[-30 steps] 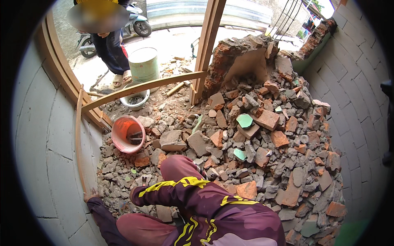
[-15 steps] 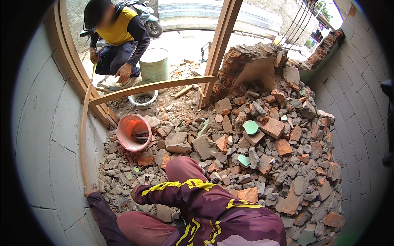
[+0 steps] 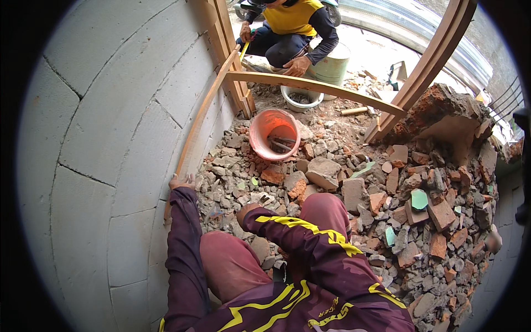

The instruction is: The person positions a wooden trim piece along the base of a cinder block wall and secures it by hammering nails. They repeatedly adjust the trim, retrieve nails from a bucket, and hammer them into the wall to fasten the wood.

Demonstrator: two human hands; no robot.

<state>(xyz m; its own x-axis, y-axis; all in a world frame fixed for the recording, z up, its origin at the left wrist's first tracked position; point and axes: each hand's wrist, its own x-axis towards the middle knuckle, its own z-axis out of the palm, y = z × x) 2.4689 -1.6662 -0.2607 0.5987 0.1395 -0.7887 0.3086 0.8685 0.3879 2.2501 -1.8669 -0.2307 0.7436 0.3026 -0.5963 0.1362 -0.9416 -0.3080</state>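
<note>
Along the left wall a long wooden strip (image 3: 200,119) leans lengthwise, its far end by the door frame. My left hand (image 3: 183,181) grips it near its close end, fingers over the wood and against the wall. My right hand (image 3: 246,214) is closed low over the rubble, in front of my knee. Just beyond its fingers shows a small dark claw-like head, which looks like that of a hammer (image 3: 265,198); the handle is hidden. At the strip's far end, a crouching person (image 3: 290,25) holds a yellow tape measure (image 3: 244,51).
Broken bricks and concrete (image 3: 354,191) cover the ground, heaped higher on the right. An orange bucket (image 3: 255,135) lies tilted among them. A wooden crossbar (image 3: 315,86) spans the door frame (image 3: 423,69). Beyond it stand a white basin (image 3: 303,104) and a pale green drum (image 3: 334,63).
My view has swung left, so the scene sits further right and the left wall fills more of it. Both hands stay in about the same places, the left still on the strip.
</note>
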